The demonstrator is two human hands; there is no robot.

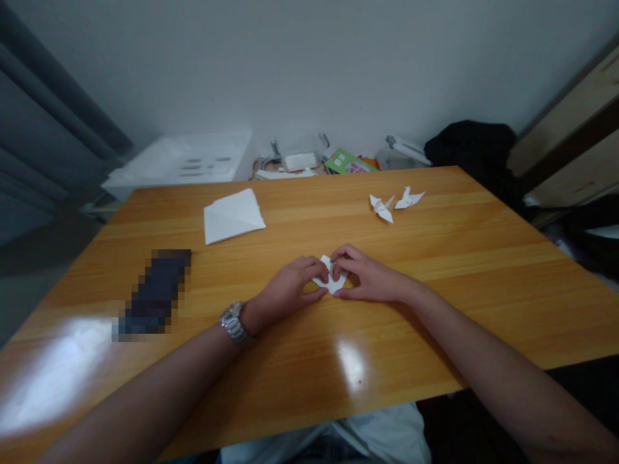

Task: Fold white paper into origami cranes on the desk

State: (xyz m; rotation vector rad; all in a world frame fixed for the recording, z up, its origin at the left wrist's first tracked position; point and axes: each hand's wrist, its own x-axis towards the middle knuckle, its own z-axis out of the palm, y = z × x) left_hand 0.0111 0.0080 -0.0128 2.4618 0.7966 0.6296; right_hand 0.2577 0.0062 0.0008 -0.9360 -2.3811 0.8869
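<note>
A small folded piece of white paper (333, 283) lies on the wooden table between my two hands. My left hand (294, 283), with a metal watch (235, 322) on its wrist, grips the paper's left side with curled fingers and thumb. From the other side my right hand (365, 276) holds the right part, its index finger bent onto the paper and its thumb at the near edge. Fingers cover parts of the folds. Two white paper cranes, a nearer one (382, 209) and a farther one (409, 198), rest toward the back right.
A stack of white paper sheets (233, 218) lies at the back left of the table (290, 361). Left of my arm is a dark pixelated object (157, 293). Behind the table's far edge stand a white bin (193, 158), a green booklet (345, 161) and a black bag or cloth (471, 145).
</note>
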